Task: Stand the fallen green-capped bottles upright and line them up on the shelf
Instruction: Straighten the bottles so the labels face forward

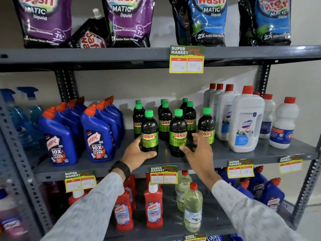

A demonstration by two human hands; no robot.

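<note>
Right at the front edge of the grey shelf (260, 153), the left hand (137, 152) has its fingers wrapped round the base of an upright front-left bottle (149, 133). Just beside it the right hand (199, 150) hangs with fingers spread apart, gripping nothing, close to the middle bottle (178, 134). Further back, the other green-capped bottles (165, 119) all stand upright, between blue Harpic bottles (97, 133) left and white Domex jugs (245, 122) right.

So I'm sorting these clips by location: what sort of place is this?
Most likely a supermarket's cleaning-products aisle: "Super Market" price tags hang on the grey metal shelves, stocked with rows of Harpic bottles, Domex bottles and detergent pouches.
</note>
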